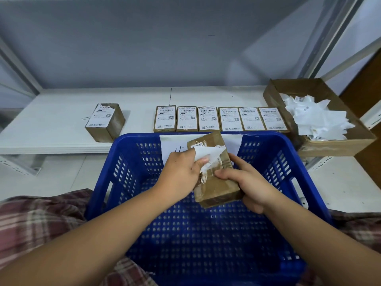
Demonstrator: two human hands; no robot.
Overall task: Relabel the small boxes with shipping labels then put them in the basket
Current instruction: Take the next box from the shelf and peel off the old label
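Observation:
Over the blue plastic basket (pixel 309 182) I hold a small brown cardboard box (pixel 218 188), tilted. My right hand (pixel 247 182) grips its right side and lower end. My left hand (pixel 181 172) pinches a white shipping label (pixel 208 154) that is partly peeled off the box's top face, with torn paper left on the cardboard. A row of several small labelled boxes (pixel 218 119) lies flat on the white shelf behind the basket. One more labelled box (pixel 105 120) stands apart to the left.
An open brown carton (pixel 334 145) at the right holds crumpled white label scraps (pixel 315 118). A white paper sign (pixel 171 145) is stuck on the basket's far wall. The white shelf (pixel 51 129) has metal uprights on both sides. Plaid fabric lies beneath my forearms.

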